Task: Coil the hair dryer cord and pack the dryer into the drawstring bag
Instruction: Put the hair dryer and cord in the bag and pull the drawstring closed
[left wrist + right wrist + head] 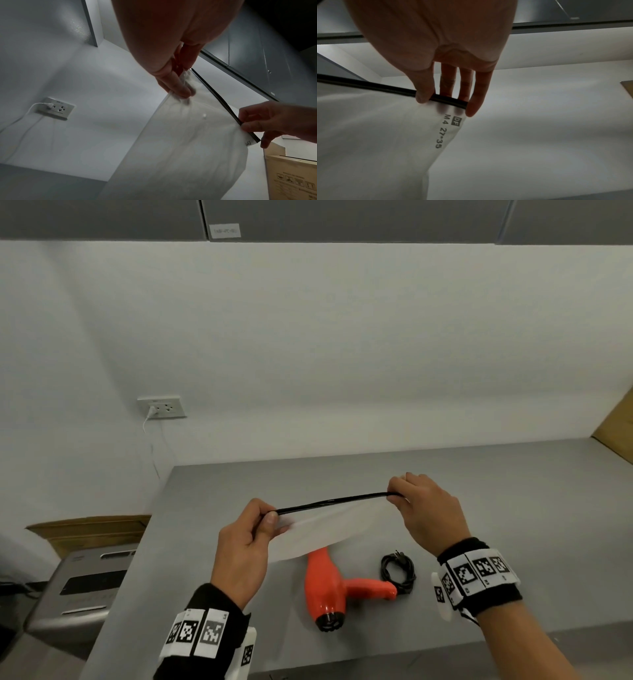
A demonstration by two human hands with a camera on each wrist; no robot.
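We judge the coiling done: the cord [398, 573] lies looped in a small bundle at lower right of center in the head view, touching the end of the dryer's [334, 587] handle. The dryer lies flat on the table [513, 508], below the hands.

Step in hand: opening the bag [318, 534]. Both hands hold it up above the table by its black top edge, stretched taut between them across mid-frame. Left hand [245, 546] pinches the left end, thumb over curled fingers; in the left wrist view its fingertips [180, 90] crumple the white material. Right hand [426, 511] pinches the right end; in the right wrist view the thumb and fingers [476, 94] clamp the black strip just above the printed label. Both grips are narrow, closed on the bag.

The mouth looks shut, both layers flat together, though we can't tell for sure from these angles. The bag hangs down in front of the dryer's front end in the head view.

Next move, our guess: separate the two layers of the top edge, then free one hand to lift the dryer with the cord and slide it in. The coil looks unsecured, so it could unravel on lifting.
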